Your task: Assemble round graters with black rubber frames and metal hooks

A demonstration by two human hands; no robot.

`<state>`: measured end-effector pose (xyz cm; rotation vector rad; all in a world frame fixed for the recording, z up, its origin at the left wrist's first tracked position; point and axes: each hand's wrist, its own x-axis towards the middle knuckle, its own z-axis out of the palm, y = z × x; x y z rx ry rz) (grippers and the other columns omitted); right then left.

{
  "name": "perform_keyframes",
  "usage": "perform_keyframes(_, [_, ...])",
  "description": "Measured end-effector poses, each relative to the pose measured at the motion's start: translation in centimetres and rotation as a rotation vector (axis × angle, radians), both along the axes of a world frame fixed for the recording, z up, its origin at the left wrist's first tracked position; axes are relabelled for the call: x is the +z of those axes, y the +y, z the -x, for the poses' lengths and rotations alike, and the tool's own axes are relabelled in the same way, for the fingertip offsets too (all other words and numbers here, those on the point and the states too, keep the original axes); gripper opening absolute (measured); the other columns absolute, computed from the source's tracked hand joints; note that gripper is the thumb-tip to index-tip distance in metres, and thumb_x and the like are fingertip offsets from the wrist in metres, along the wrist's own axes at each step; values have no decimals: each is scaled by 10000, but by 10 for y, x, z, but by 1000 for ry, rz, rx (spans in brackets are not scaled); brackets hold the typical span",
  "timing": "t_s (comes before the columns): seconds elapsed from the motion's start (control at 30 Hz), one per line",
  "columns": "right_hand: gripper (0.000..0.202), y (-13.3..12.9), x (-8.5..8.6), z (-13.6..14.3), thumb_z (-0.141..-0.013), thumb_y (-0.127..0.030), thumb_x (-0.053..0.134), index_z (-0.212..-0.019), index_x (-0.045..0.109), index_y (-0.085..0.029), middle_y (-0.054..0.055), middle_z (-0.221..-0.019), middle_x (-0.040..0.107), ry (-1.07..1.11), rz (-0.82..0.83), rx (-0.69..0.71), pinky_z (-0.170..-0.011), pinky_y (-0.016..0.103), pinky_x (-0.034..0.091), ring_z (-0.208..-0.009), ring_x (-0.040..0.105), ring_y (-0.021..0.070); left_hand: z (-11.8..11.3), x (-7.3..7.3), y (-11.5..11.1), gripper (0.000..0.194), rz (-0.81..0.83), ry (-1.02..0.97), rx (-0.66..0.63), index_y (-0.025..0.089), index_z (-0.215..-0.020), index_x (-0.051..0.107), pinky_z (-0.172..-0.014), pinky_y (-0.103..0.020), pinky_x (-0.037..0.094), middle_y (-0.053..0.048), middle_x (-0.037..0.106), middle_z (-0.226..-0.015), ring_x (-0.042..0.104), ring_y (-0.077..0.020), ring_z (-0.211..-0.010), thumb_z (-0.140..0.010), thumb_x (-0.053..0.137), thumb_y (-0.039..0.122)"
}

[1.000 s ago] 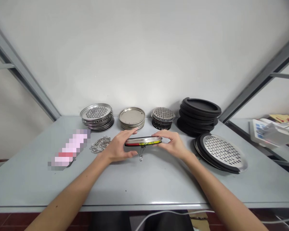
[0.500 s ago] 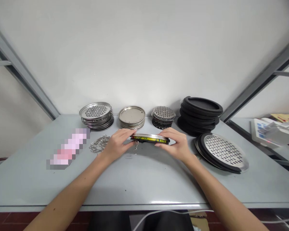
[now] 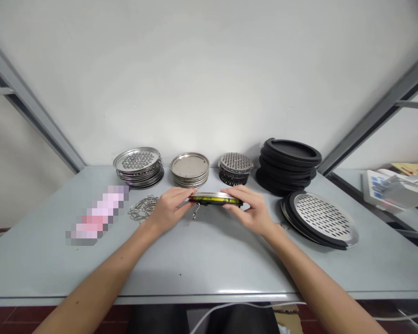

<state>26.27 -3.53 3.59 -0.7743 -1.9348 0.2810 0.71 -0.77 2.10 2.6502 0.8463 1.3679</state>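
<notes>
A round, flat metal disc [image 3: 214, 199] with a yellow patterned edge and a dark underside is held level above the table. My left hand [image 3: 169, 208] pinches its left edge, thumb below and fingers on top. On the opposite edge, my right hand [image 3: 251, 207] grips it the same way. A small metal clip [image 3: 195, 211] hangs from the disc's underside near my left fingers. Beside my left wrist lies a pile of metal clips [image 3: 142, 208]. Behind the disc stand a stack of plain metal plates [image 3: 190, 167] and a stack of small perforated discs [image 3: 236, 164].
Perforated metal plates [image 3: 139, 162] are stacked at the back left, near a blurred pink item [image 3: 99, 215]. Black rings [image 3: 289, 160] are piled at the back right. A perforated disc in a black ring [image 3: 322, 218] rests at the right. Beyond is a white tray [image 3: 376, 195].
The right fingers have slid slightly inward over the disc's top. The hanging clip has swung a little. Both hands stay on the disc.
</notes>
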Motion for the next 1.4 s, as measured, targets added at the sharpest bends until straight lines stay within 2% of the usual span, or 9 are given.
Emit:
perform_keyframes(0.13, [240,-3,5,0,-783,-306,687,-1010,671,-228,54,-906,717,43,65,-16,-719,321,527,-793,655,194,-1,-2,-1,295,17,-9,-10,195,-1180,624,-870,-387,550,-89,713,-1076,671,-216,-980,-890,578,226])
perform_keyframes(0.27, [399,-3,7,-1,-779,-337,679,-1158,622,-228,80,-1071,709,21,158,34,-835,365,522,-942,664,231,0,-2,-1,301,47,22,-10,199,-1171,637,-872,-390,554,-88,715,-1075,675,-227,-984,-876,591,232])
perform_keyframes(0.5, [322,-1,5,-2,-794,-331,681,-1099,673,-226,75,-1075,716,-52,193,134,-874,355,523,-971,672,232,6,-3,3,306,92,57,-3,199,-1188,623,-874,-376,550,-77,707,-1104,672,-217,-998,-887,578,231])
perform_keyframes(0.7, [315,-3,6,-3,-816,-304,660,-1118,650,-214,75,-1068,716,-128,123,73,-847,341,541,-948,681,221,6,-4,3,307,61,55,-19,195,-1204,612,-895,-375,536,-81,699,-1123,664,-212,-1019,-904,560,236])
perform_keyframes(0.87, [314,-10,14,-13,-865,-219,582,-1178,602,-202,87,-1089,706,-342,-29,19,-825,343,552,-951,680,211,8,0,1,401,12,63,-13,197,-1225,596,-886,-368,533,-85,693,-1135,655,-220,-1021,-838,662,278])
perform_keyframes(1.0, [341,-30,27,-41,-875,-182,549,-1215,577,-208,85,-1070,710,-471,-196,-79,-812,347,568,-950,683,210,10,3,0,466,37,91,-2,194,-1249,575,-912,-374,518,-87,681,-1155,638,-227,-1049,-817,682,331])
perform_keyframes(1.2, [452,-76,47,-110,-818,-85,599,-1245,564,-231,81,-1088,712,-461,-463,-324,-863,376,585,-1008,679,231,7,0,0,304,58,120,6,175,-1158,629,-872,-353,532,-77,711,-1076,661,-209,-978,-886,587,304])
perform_keyframes(1.3, [490,-87,44,-147,-802,-81,621,-1258,561,-251,68,-1088,713,-473,-499,-446,-862,372,593,-1000,683,234,6,-2,-1,275,67,137,24,169,-1113,652,-864,-353,535,-74,718,-1056,667,-210,-962,-896,567,315])
perform_keyframes(1.4, [524,-88,28,-179,-786,-75,644,-1267,555,-263,58,-1061,724,-520,-538,-554,-893,337,583,-985,691,221,5,-3,0,269,72,145,34,168,-1096,662,-863,-350,536,-72,721,-1047,669,-210,-958,-903,553,321])
